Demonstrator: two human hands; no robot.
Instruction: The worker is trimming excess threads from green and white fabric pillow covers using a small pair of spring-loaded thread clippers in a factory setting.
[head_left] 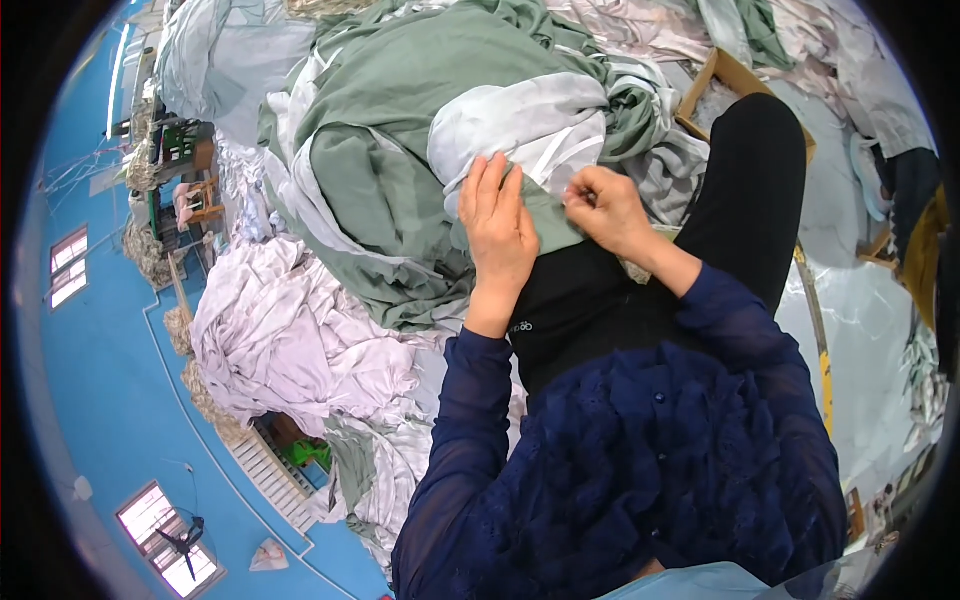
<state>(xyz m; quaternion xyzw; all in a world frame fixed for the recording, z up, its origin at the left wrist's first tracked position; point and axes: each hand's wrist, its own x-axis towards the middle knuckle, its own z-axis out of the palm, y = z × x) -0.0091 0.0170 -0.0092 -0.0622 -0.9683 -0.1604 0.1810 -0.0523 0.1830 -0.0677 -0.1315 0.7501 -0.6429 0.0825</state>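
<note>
Brown box (742, 72) beside the knee: open, partly hidden; pale contents, unclear. Green-and-white cloth (552, 222) lies across the lap. Left hand (497, 228): fingers extended, slightly apart, resting on cloth. Right hand (614, 212): fingers curled at cloth; cannot tell whether pinching it.

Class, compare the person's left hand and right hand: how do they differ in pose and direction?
The left hand has its fingers stretched out, while the right hand has its fingers curled in toward the thumb.
The left hand points mostly away from the body; the right hand slants toward the left.
Shared: both are bare, at the green-and-white cloth, below dark blue sleeves.
</note>
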